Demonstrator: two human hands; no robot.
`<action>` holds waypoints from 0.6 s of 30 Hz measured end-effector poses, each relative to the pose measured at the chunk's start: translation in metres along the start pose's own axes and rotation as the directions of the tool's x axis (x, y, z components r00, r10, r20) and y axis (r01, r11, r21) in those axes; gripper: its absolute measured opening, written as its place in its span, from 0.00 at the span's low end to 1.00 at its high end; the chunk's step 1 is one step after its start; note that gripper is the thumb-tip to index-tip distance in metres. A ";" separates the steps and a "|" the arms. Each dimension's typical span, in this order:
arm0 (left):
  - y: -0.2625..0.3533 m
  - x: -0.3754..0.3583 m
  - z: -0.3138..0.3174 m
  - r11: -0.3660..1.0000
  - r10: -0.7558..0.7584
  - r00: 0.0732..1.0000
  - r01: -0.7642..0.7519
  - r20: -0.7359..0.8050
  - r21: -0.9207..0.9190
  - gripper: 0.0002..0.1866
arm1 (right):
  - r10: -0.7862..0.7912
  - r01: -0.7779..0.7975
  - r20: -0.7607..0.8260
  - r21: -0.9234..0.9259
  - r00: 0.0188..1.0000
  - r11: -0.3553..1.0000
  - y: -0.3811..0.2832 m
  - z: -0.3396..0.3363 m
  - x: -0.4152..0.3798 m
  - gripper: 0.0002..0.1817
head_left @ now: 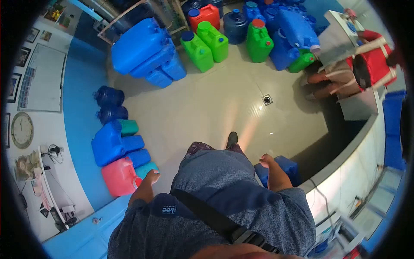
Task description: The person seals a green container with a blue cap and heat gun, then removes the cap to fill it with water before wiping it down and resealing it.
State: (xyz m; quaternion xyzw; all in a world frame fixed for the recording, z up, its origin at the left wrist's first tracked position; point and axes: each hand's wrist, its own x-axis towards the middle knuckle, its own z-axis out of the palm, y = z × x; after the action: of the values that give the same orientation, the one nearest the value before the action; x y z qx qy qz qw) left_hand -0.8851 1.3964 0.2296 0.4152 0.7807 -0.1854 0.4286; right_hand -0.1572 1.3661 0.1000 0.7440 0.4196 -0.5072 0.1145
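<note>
My left hand [152,177] hangs at my side, fingers curled in, with nothing visible in it. Close by it in view stands a pink jug [120,176] on the floor, with a teal container [147,169] next to that. On the other side, my right hand [267,161] is likewise curled closed and appears to hold nothing. Below and beside it in view is a blue container [288,170], partly covered by my forearm. Both hands appear apart from the containers.
Blue jugs [108,142] and round dark blue bottles [109,96] line the left wall. Ahead are stacked blue containers [140,47], green jugs [197,52] and several others. A person in red [373,64] is at the right, near a curved counter [345,159]. A drain [267,99] lies in the tiled floor.
</note>
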 end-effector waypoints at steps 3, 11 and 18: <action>0.017 -0.017 0.004 0.963 -0.139 0.985 0.157 0.098 -0.219 0.29 | 0.067 -0.068 -0.038 -0.027 0.997 0.997 -0.020 -0.069 0.030 0.22; 0.161 0.137 -0.029 0.922 0.382 0.921 -0.386 -0.078 -0.034 0.16 | -0.249 0.222 -0.230 -0.138 0.941 0.965 -0.203 -0.239 0.127 0.26; 0.349 0.168 -0.165 0.770 0.423 0.861 -0.505 -0.281 -0.390 0.12 | -0.435 0.406 -0.169 -0.180 0.885 0.896 -0.418 -0.339 0.180 0.27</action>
State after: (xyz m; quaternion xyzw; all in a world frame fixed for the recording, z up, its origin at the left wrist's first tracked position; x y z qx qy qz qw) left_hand -0.7370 1.7897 0.2069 0.4996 0.7092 0.1502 0.4742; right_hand -0.2195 1.9199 0.2097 0.6736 0.6149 -0.4100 0.0094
